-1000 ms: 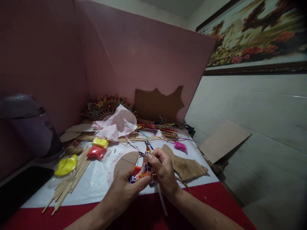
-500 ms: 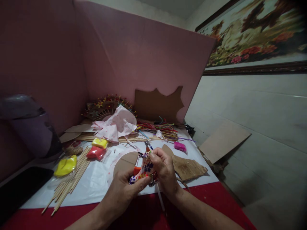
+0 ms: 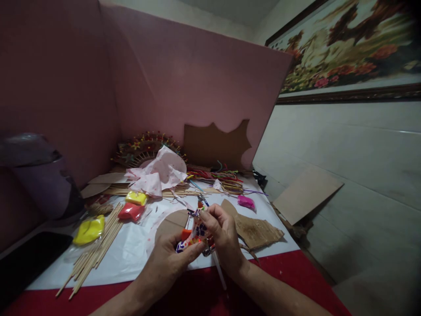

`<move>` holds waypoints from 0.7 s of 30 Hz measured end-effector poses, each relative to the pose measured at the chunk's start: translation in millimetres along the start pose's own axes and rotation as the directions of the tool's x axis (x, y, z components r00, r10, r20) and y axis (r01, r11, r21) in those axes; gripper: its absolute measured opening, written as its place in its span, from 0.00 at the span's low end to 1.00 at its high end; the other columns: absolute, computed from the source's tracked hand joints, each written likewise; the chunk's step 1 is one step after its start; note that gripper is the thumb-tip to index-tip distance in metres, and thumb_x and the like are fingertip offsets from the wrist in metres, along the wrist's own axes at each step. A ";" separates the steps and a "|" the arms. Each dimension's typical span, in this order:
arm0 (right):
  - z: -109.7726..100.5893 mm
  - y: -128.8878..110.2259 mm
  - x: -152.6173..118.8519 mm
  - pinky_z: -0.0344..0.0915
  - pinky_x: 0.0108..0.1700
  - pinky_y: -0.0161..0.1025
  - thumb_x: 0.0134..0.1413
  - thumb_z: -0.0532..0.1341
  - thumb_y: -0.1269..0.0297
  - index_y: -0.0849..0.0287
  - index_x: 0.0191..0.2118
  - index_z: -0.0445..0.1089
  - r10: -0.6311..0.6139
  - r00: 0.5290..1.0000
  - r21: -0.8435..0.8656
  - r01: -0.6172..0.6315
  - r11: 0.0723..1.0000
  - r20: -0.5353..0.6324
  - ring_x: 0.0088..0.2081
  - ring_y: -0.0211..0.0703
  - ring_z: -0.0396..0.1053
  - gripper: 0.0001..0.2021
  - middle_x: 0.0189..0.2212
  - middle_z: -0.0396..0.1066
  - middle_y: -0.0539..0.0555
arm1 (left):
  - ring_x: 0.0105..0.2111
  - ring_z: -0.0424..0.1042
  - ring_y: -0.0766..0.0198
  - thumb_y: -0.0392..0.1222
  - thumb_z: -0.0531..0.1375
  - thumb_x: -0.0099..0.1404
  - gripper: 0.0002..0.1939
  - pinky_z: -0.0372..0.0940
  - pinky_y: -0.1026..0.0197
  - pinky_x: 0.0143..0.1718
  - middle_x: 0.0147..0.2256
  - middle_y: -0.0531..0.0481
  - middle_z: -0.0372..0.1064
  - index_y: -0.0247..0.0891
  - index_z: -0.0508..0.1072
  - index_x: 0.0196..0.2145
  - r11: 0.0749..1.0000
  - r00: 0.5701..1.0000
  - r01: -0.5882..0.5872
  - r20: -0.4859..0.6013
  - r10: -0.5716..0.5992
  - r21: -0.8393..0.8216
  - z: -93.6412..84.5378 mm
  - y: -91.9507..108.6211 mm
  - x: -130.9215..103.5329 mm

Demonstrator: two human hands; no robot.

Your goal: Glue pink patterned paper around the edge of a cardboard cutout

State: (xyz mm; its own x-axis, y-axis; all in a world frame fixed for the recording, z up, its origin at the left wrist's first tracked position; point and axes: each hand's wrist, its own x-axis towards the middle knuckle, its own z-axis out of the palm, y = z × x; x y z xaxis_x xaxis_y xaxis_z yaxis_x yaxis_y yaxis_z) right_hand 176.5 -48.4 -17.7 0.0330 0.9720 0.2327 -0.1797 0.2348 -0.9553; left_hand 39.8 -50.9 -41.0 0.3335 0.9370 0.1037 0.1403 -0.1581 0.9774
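While both hands worked close over the near edge of the white sheet (image 3: 131, 250), a small piece wrapped in patterned paper (image 3: 196, 231) sat pinched between them, just above the red tablecloth (image 3: 197, 294). The left hand (image 3: 167, 259) had its fingers curled shut around the lower end; the right hand (image 3: 223, 235) nipped the top between thumb and fingertips, a thin white stick (image 3: 219, 272) jutting down beneath it. By the look of it the wrapping was mostly on, with the twisted tip yet to be finished. Cardboard cut-outs (image 3: 256, 230), bamboo skewers (image 3: 95, 254), yellow and red clay packets (image 3: 133, 204) and crumpled pink paper (image 3: 161, 171) lay around. Against a second before, the hands and piece had shifted slightly left and up, the grip unchanged.
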 end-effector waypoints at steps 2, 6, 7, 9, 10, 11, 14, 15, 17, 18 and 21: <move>-1.2 0.8 0.2 0.57 0.23 0.32 0.53 0.59 0.50 0.59 0.26 0.62 -0.007 1.000 0.007 0.008 1.000 -0.006 0.20 0.34 0.58 0.17 0.20 0.62 0.46 | 0.22 0.57 0.68 0.52 0.61 0.56 0.16 0.53 0.67 0.24 0.21 0.55 0.65 0.35 0.76 0.26 0.999 1.000 0.020 -0.003 -0.020 -0.044 0.6 1.0 1.2; -4.8 2.1 3.8 0.59 0.25 0.34 0.57 0.51 0.45 0.60 0.28 0.66 -0.054 0.997 -0.064 0.051 0.997 -0.055 0.22 0.37 0.60 0.22 0.20 0.63 0.48 | 0.17 0.52 0.70 0.55 0.63 0.52 0.18 0.50 0.67 0.18 0.14 0.56 0.59 0.34 0.78 0.27 0.977 0.993 0.118 0.005 -0.119 -0.180 2.6 10.6 1.5; -5.9 2.4 5.3 0.59 0.26 0.35 0.57 0.50 0.44 0.60 0.29 0.68 -0.072 0.994 -0.094 0.064 0.994 -0.081 0.23 0.38 0.61 0.24 0.21 0.64 0.50 | 0.15 0.51 0.71 0.55 0.64 0.50 0.19 0.49 0.67 0.17 0.12 0.58 0.56 0.34 0.78 0.27 0.966 0.988 0.149 0.001 -0.153 -0.211 3.0 14.1 1.1; -8.0 3.1 8.7 0.60 0.28 0.35 0.57 0.51 0.44 0.60 0.32 0.69 -0.101 0.986 -0.121 0.085 0.989 -0.131 0.25 0.39 0.62 0.23 0.24 0.65 0.51 | 0.13 0.48 0.73 0.55 0.66 0.47 0.18 0.46 0.67 0.15 0.10 0.60 0.52 0.34 0.77 0.25 0.946 0.978 0.198 -0.014 -0.208 -0.255 3.3 20.5 0.0; -8.9 3.5 10.3 0.60 0.28 0.35 0.56 0.53 0.46 0.60 0.33 0.69 -0.117 0.982 -0.118 0.099 0.988 -0.152 0.26 0.38 0.62 0.20 0.24 0.65 0.50 | 0.13 0.47 0.73 0.55 0.66 0.46 0.18 0.46 0.67 0.15 0.10 0.60 0.52 0.35 0.77 0.24 0.939 0.973 0.214 -0.021 -0.228 -0.267 3.3 23.0 -0.5; -9.8 3.8 11.7 0.60 0.28 0.34 0.55 0.57 0.48 0.59 0.32 0.68 -0.138 0.976 -0.111 0.120 0.986 -0.169 0.26 0.38 0.61 0.17 0.25 0.64 0.49 | 0.12 0.46 0.74 0.55 0.66 0.46 0.18 0.45 0.67 0.14 0.10 0.60 0.52 0.35 0.77 0.24 0.934 0.970 0.227 -0.026 -0.243 -0.275 3.2 24.8 -0.8; -11.9 4.3 14.4 0.59 0.30 0.33 0.50 0.64 0.57 0.58 0.28 0.66 -0.221 0.953 -0.111 0.202 0.973 -0.206 0.26 0.36 0.59 0.11 0.23 0.62 0.47 | 0.12 0.46 0.74 0.54 0.66 0.47 0.17 0.45 0.67 0.14 0.10 0.61 0.53 0.35 0.78 0.25 0.933 0.970 0.229 -0.018 -0.244 -0.276 2.3 25.5 -0.6; -12.5 4.3 14.5 0.59 0.31 0.33 0.50 0.64 0.59 0.58 0.28 0.66 -0.245 0.947 -0.121 0.224 0.967 -0.209 0.27 0.36 0.60 0.09 0.24 0.62 0.47 | 0.11 0.46 0.74 0.54 0.66 0.47 0.17 0.45 0.67 0.14 0.10 0.61 0.52 0.35 0.78 0.26 0.938 0.972 0.221 -0.017 -0.234 -0.268 1.9 24.3 -0.3; -13.7 3.6 13.5 0.60 0.34 0.35 0.52 0.62 0.62 0.58 0.31 0.68 -0.278 0.943 -0.145 0.254 0.956 -0.182 0.30 0.38 0.62 0.05 0.26 0.65 0.48 | 0.11 0.46 0.73 0.54 0.65 0.49 0.17 0.45 0.67 0.14 0.09 0.61 0.52 0.35 0.79 0.28 0.951 0.977 0.204 -0.010 -0.212 -0.231 0.9 20.8 0.5; -14.4 3.1 12.6 0.60 0.36 0.36 0.54 0.60 0.64 0.58 0.32 0.68 -0.300 0.941 -0.159 0.275 0.948 -0.156 0.32 0.39 0.63 0.04 0.28 0.66 0.49 | 0.11 0.47 0.73 0.54 0.64 0.50 0.17 0.44 0.67 0.14 0.09 0.61 0.52 0.35 0.79 0.29 0.958 0.979 0.199 -0.004 -0.204 -0.209 0.3 19.0 0.9; -16.5 1.4 8.9 0.58 0.38 0.37 0.54 0.56 0.69 0.57 0.32 0.68 -0.391 0.915 -0.213 0.366 0.906 -0.094 0.33 0.40 0.62 0.04 0.29 0.66 0.49 | 0.11 0.46 0.73 0.54 0.63 0.53 0.18 0.43 0.67 0.14 0.09 0.61 0.52 0.35 0.79 0.31 0.966 0.980 0.196 0.015 -0.196 -0.169 -1.3 14.8 1.4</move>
State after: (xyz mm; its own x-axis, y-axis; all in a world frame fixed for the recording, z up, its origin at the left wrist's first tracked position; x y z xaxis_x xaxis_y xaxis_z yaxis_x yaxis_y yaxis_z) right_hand 192.8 -39.3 -20.0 0.1927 0.7989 0.5698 0.0586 0.5703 -0.8194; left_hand 41.1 -51.5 -26.2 0.3139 0.9449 -0.0929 0.0430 0.0836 0.9956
